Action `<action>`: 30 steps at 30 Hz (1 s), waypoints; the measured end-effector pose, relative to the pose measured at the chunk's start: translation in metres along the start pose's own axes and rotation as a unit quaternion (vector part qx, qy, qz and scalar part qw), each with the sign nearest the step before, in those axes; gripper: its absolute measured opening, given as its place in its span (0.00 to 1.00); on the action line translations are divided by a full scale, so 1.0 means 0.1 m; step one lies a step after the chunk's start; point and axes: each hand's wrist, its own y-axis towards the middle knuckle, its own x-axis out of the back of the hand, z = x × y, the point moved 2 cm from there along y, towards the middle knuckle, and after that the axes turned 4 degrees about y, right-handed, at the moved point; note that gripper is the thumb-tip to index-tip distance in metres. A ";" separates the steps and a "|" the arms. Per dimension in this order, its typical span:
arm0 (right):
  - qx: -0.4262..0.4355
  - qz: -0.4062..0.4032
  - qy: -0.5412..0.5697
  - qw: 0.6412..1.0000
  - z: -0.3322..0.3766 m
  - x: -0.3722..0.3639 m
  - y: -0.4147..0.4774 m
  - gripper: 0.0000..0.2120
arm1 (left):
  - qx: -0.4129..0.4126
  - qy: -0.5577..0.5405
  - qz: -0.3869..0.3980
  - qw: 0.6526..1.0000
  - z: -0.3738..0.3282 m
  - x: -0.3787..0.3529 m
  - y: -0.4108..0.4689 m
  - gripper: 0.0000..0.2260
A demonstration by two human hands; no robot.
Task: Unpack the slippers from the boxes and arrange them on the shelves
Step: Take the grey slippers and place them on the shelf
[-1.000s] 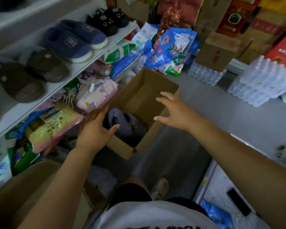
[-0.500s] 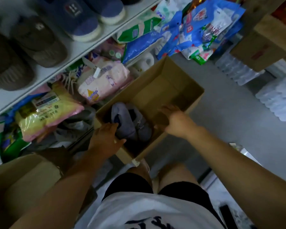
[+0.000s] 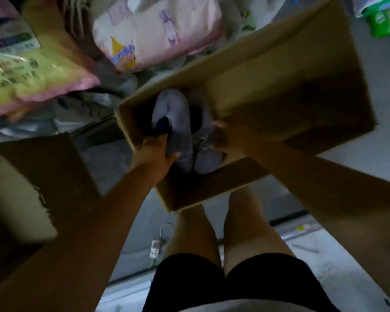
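An open cardboard box (image 3: 291, 64) stands on the floor in front of my legs. Two grey slippers lie in its near end. My left hand (image 3: 153, 154) grips the left grey slipper (image 3: 173, 109) by its opening, thumb across the top. My right hand (image 3: 227, 138) reaches into the box and holds the right grey slipper (image 3: 208, 161), fingers curled over its upper. The far half of the box looks bare and dark. The shelves with slippers are out of view.
A second brown box (image 3: 43, 172) stands at my left. Pink (image 3: 158, 30) and yellow-green (image 3: 27, 70) soft packs lie on the low shelf beyond it. A green pack (image 3: 383, 21) lies at the top right. Grey floor spreads to the right.
I have leaned down over the box. Both hands went from its rim down inside and took hold of the two grey slippers. The shelf with slippers has left the view.
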 end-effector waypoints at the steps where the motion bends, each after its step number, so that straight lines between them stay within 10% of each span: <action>1: 0.004 0.005 0.004 1.000 -0.03 -0.02 0.14 0.32 | -0.001 0.033 -0.012 0.999 -0.03 -0.06 0.07 0.27; 21: 0.076 -0.100 -0.027 0.992 -1.04 0.59 0.44 0.15 | 0.063 -0.166 -0.099 0.979 -0.56 -0.68 0.56 0.16; 30: -0.072 -0.217 0.357 0.906 -1.11 0.21 0.19 0.51 | 0.247 -0.397 -0.169 0.868 -0.91 -0.90 0.34 0.31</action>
